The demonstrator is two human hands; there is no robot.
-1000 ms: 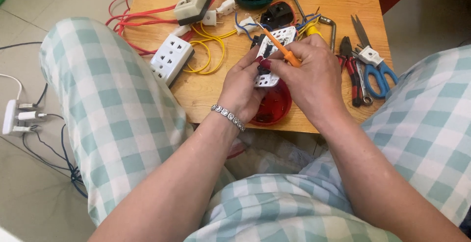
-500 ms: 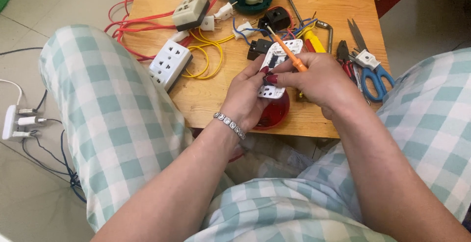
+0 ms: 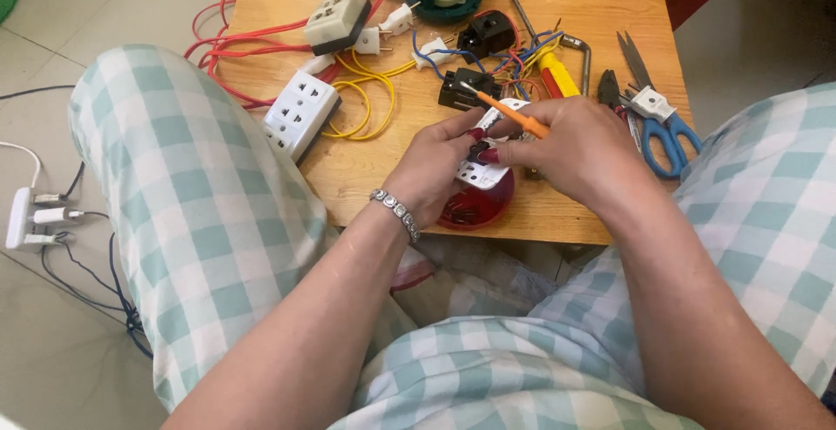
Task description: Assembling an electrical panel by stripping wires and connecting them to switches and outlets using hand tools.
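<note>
My left hand [image 3: 433, 169], with a silver bracelet at the wrist, grips a small white socket piece [image 3: 484, 169] above a red round dish [image 3: 477, 207]. My right hand [image 3: 576, 148] holds an orange-handled screwdriver [image 3: 509, 114], its tip pointing up and left, away from the white piece. Right-hand fingertips also touch that piece. Both hands meet over the front edge of a low wooden table [image 3: 366, 177].
On the table lie a white multi-socket block [image 3: 300, 113], a beige socket [image 3: 337, 17], red and yellow wires [image 3: 361, 99], black parts [image 3: 467, 87], a yellow-handled tool [image 3: 557, 73], pliers [image 3: 613, 97] and blue scissors [image 3: 662, 121]. A white power strip [image 3: 24, 217] lies on the floor at left.
The camera has tilted, so the table sits a little lower in view. The right hand shifted slightly right, and the screwdriver has lifted off the white piece, now slanting up to the left.
</note>
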